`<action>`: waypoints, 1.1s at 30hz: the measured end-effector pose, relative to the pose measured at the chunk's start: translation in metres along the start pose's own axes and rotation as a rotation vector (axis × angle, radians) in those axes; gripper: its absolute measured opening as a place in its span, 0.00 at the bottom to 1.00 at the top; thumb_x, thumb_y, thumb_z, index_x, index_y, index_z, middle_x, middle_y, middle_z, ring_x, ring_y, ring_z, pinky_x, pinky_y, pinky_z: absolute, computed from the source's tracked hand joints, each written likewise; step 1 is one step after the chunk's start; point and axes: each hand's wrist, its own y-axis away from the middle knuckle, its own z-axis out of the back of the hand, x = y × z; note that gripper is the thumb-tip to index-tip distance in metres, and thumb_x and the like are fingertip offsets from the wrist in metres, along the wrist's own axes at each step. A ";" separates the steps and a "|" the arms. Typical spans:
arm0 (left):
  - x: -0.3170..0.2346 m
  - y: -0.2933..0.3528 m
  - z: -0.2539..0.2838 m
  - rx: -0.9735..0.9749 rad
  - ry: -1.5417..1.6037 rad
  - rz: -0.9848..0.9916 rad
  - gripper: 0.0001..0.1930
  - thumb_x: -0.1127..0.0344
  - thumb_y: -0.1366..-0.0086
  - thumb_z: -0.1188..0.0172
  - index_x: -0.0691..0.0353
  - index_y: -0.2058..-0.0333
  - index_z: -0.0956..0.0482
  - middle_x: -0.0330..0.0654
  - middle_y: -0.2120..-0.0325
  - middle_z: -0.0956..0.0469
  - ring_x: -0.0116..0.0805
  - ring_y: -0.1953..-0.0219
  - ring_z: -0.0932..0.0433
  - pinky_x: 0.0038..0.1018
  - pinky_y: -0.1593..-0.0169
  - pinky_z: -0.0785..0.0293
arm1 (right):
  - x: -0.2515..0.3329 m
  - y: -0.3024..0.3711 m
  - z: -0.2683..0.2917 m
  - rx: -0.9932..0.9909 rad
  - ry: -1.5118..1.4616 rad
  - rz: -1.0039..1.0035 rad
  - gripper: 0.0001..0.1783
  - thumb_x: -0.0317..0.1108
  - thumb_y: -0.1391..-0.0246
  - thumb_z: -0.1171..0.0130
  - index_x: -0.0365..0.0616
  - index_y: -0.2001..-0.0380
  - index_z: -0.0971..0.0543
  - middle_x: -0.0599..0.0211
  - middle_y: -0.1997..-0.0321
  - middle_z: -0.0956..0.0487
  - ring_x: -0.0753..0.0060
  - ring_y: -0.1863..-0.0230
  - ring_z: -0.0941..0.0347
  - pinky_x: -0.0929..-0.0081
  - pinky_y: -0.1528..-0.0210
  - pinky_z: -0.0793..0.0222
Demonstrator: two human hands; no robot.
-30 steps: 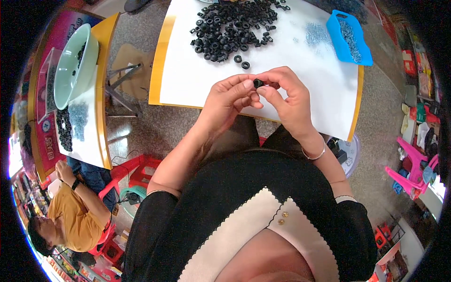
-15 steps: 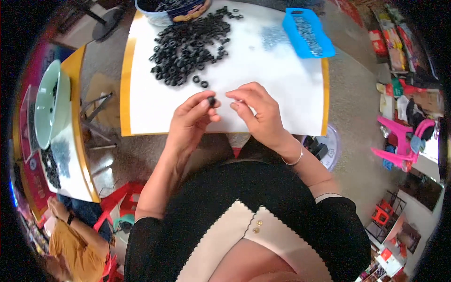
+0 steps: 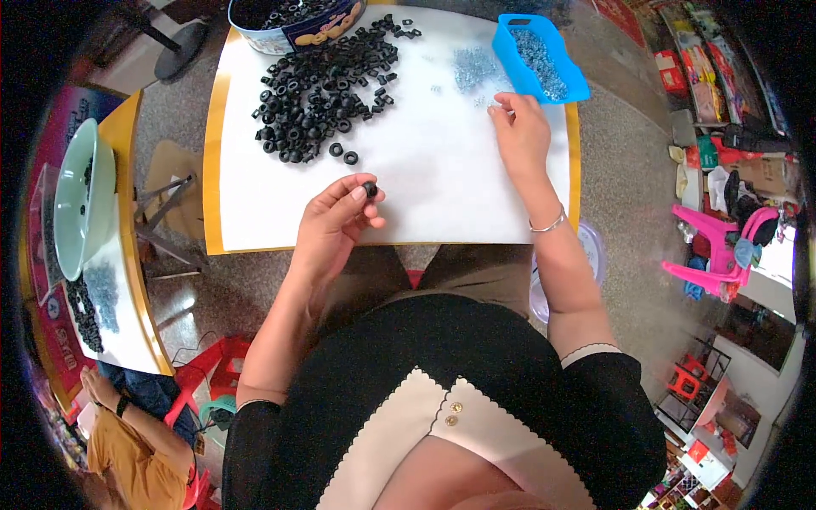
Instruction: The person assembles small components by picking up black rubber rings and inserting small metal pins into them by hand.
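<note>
Between the thumb and fingers of my left hand [image 3: 331, 223] is a small round black part [image 3: 370, 189], held above the near part of the white tabletop [image 3: 442, 204]. My right hand [image 3: 524, 140] reaches to the right side of the table, thumb and fingertips close together beside scattered small clear pieces [image 3: 476, 71]. Whether a piece is in its fingertips is too small to tell. A heap of black ring-like parts [image 3: 319, 93] covers the table's left side, and two loose black rings [image 3: 344, 154] lie nearest my left hand.
A blue tray [image 3: 576, 83] of clear pieces sits at the far right corner, a round tin [image 3: 297, 39] of black parts at the far left. Left stands another table with a pale green basin [image 3: 106, 200]; a person in a mustard top [image 3: 136, 450] sits there. Pink stool [image 3: 710, 255] at right.
My right hand has moved away from my left, out to the clear pieces by the blue tray. My left hand still grips the black part, almost in place. The view has shifted slightly.
</note>
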 end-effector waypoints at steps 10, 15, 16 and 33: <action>-0.001 -0.001 0.001 0.040 0.031 0.009 0.12 0.71 0.36 0.48 0.69 0.55 0.28 0.45 0.66 0.24 0.25 0.71 0.26 0.24 0.64 0.24 | -0.007 0.002 -0.003 0.037 -0.037 -0.004 0.09 0.31 0.51 0.41 0.41 0.66 0.21 0.62 0.68 0.24 0.69 0.69 0.27 0.74 0.63 0.31; -0.003 0.004 0.005 -0.011 0.029 0.000 0.13 0.71 0.35 0.48 0.70 0.54 0.29 0.46 0.65 0.24 0.25 0.71 0.26 0.23 0.63 0.24 | 0.033 0.019 0.020 0.162 -0.376 -0.186 0.08 0.29 0.49 0.44 0.37 0.66 0.21 0.67 0.70 0.22 0.77 0.70 0.29 0.79 0.64 0.32; -0.002 0.003 0.004 -0.003 0.051 0.014 0.14 0.71 0.35 0.48 0.70 0.53 0.29 0.47 0.64 0.24 0.25 0.71 0.26 0.23 0.63 0.24 | 0.047 0.026 0.029 0.315 -0.601 -0.305 0.09 0.29 0.49 0.43 0.38 0.65 0.21 0.67 0.69 0.21 0.78 0.69 0.28 0.80 0.63 0.32; -0.001 0.006 -0.005 0.077 0.007 -0.073 0.12 0.71 0.37 0.45 0.68 0.56 0.25 0.39 0.69 0.23 0.24 0.71 0.26 0.21 0.63 0.25 | 0.129 0.075 0.020 0.497 -0.731 -0.058 0.05 0.26 0.49 0.43 0.39 0.67 0.22 0.70 0.70 0.22 0.81 0.69 0.29 0.83 0.65 0.33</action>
